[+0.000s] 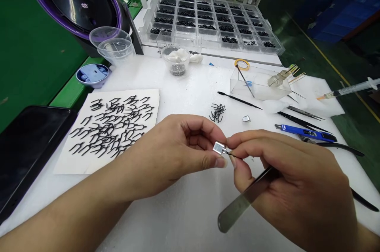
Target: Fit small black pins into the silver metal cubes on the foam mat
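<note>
My left hand (181,149) pinches a small silver metal part (219,148) between thumb and fingers above the white table (184,212). My right hand (285,177) is closed around metal tweezers (246,200), whose tips meet the silver part. A second small silver part (246,118) lies on the table just beyond my hands, next to a little pile of black clips (217,112). A white sheet (109,129) at the left carries several black fork-shaped pieces.
A compartment box (208,20) of black parts stands at the back. Near it are plastic cups (114,46), a small bowl (178,60), a clear tray (258,82), a syringe (350,90), a blue knife (303,132), black tools (297,115) and a dark tablet (26,149).
</note>
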{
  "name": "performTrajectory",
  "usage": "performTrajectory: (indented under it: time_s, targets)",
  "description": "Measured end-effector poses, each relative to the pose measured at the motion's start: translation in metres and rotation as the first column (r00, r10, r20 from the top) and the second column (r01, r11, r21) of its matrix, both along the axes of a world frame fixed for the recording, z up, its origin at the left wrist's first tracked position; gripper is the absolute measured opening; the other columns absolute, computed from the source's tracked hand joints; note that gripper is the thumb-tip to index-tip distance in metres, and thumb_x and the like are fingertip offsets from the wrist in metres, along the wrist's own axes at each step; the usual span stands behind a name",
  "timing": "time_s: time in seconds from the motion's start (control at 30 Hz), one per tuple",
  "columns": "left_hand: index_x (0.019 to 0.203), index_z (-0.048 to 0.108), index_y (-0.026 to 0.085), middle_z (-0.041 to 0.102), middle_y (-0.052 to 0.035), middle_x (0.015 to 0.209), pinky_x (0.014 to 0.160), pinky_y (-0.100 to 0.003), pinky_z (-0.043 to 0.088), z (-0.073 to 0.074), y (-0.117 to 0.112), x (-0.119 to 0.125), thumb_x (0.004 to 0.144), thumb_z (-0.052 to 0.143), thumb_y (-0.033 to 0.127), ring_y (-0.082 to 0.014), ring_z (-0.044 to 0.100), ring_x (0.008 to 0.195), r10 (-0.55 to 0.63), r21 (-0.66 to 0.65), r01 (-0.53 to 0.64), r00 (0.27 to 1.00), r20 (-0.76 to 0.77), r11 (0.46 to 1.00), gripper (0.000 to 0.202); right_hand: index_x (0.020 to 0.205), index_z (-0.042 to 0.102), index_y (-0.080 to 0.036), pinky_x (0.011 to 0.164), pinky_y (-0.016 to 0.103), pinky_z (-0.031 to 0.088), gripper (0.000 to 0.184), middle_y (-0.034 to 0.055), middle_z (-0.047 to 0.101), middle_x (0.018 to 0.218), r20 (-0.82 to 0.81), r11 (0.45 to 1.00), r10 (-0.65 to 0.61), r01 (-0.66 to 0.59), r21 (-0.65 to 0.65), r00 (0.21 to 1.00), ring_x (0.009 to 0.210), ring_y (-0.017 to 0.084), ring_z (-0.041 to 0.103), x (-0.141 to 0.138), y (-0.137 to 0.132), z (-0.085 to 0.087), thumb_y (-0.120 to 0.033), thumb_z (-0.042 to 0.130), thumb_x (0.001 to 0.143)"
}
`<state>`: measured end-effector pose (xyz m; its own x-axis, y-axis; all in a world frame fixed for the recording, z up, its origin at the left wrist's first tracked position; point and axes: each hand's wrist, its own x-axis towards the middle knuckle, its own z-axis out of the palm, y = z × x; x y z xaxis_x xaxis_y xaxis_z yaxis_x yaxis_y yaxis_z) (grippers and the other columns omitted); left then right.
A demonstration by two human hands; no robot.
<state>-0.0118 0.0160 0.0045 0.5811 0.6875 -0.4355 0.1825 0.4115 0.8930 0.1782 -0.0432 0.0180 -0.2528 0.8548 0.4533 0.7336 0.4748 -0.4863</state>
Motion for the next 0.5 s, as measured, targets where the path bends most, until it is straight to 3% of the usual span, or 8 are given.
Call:
performTrajectory:
  time_s: [0.5]
  targets:
    - [0.089,0.074,0.029,0.07,0.0028,0.078,0.066,-0.019,0.05,-0.0023,0.0023,-0.0017,0.073,0.085,0.032,-0.012,0.064,0.075,-0.028,0.009,0.028,1.0,-0.003,1.0,0.02,0.074,0.068,-0.016,0.075,0.012,0.056,0.014,0.0028,0.078,0.081,0.011,0.998,0.016,-0.017,0.058,1.0,0.077,0.007,0.073,0.0001,0.002,-0.0015,-0.003,0.065,0.073]
